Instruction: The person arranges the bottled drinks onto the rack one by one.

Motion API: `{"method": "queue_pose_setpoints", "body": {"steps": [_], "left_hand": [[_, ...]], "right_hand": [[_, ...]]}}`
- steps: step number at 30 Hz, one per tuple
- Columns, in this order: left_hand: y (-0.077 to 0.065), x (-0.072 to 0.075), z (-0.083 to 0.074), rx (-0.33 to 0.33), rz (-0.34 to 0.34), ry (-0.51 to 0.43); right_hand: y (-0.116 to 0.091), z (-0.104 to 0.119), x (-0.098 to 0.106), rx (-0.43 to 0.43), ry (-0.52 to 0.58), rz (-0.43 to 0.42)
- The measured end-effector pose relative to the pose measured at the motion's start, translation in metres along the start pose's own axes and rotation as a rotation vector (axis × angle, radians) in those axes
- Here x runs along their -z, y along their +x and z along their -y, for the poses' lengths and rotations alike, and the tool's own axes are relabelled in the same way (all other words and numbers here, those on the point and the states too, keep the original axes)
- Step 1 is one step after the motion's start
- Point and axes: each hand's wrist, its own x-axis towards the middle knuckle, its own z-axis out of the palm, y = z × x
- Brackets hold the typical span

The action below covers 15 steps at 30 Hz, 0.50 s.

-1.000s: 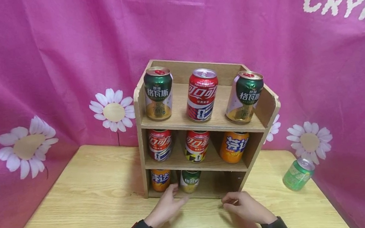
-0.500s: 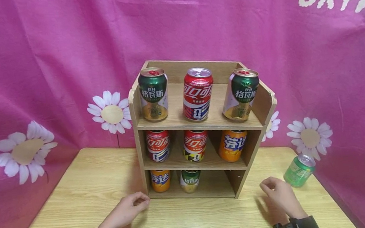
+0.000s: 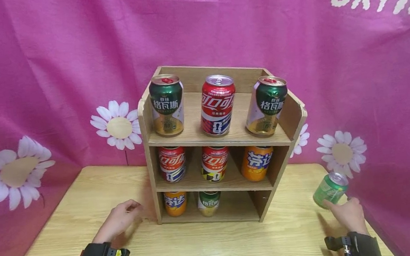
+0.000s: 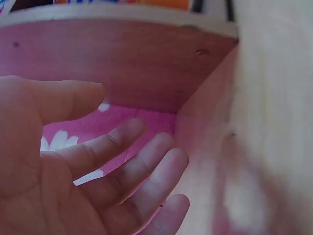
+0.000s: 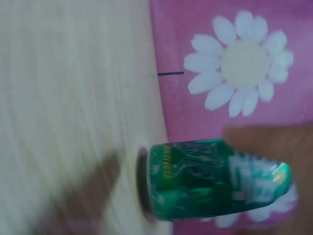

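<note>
On the table's right side stands a green can (image 3: pixel 330 190). My right hand (image 3: pixel 348 213) is at its near side, with the thumb (image 5: pixel 254 137) overlapping the can's edge in the right wrist view and the other fingers largely hidden. My left hand (image 3: pixel 119 219) holds nothing; it is left of the wooden shelf (image 3: pixel 231 215), its fingers (image 4: pixel 161 181) loosely bent and spread before the shelf's side panel. The bottom shelf bears an orange can (image 3: pixel 175 203) and a green-and-gold can (image 3: pixel 209 203), with bare space to their right.
Green-and-gold cans (image 3: pixel 167 107) stand at both ends of the top shelf, a red cola can (image 3: pixel 217 106) between them. Two red cans (image 3: pixel 214 163) and an orange can (image 3: pixel 257 163) occupy the middle shelf. Behind hangs a pink flowered cloth (image 3: pixel 76 74).
My left hand has drawn back leftward from the bottom shelf. My right hand has moved right from the shelf's front to the green can. The cans on the shelf stay in place.
</note>
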Motion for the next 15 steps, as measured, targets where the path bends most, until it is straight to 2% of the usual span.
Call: {"method": "queue_pose_setpoints", "body": {"steps": [3, 7, 10, 15], "left_hand": [[0.008, 0.003, -0.001, -0.010, -0.025, 0.005], [0.020, 0.001, -0.002, -0.005, -0.067, -0.011], [0.024, -0.003, -0.003, 0.021, -0.083, -0.064], [0.026, -0.008, -0.003, 0.043, -0.095, -0.128]], "right_hand": [[0.012, -0.004, -0.005, 0.010, 0.170, -0.052], [0.025, -0.003, -0.014, -0.016, 0.304, -0.168], [0.033, 0.002, -0.022, -0.070, 0.360, -0.249], [0.044, 0.007, -0.032, -0.124, 0.428, -0.324]]}}
